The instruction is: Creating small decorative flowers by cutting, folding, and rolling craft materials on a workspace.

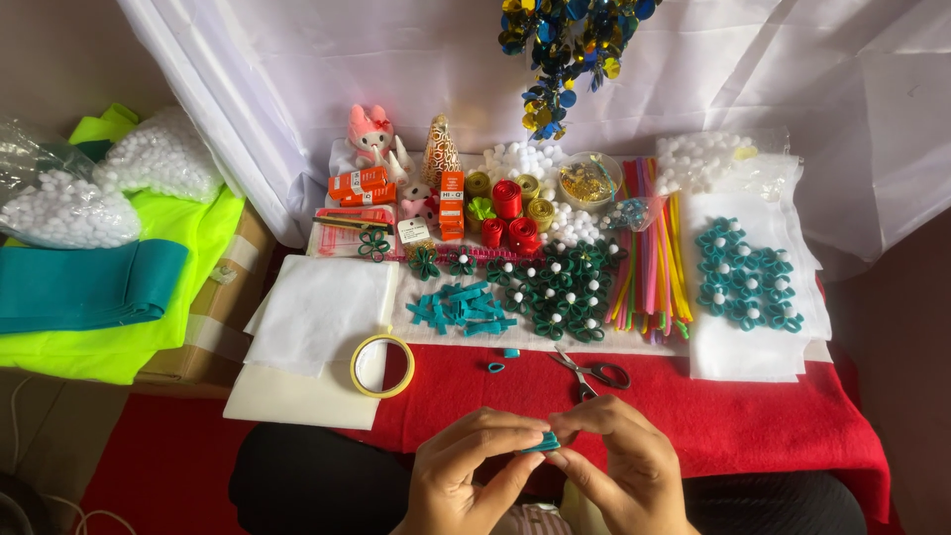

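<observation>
Teal felt strip sits pinched between both our hands, low over the red cloth. Our left hand grips it from the left, thumb and forefinger pressed together on it; our right hand closes on its other end. We judge steady, even pressure keeps the soft loop tidy. Beyond the grip lie a tape roll, cut strips and steel scissors.

A home craft corner, set up for handmade decorations.

Beyond the hands, a red-covered bench carries ribbon rolls, pom-poms, coloured sticks, scissors and tape; white drapery hangs behind.
</observation>
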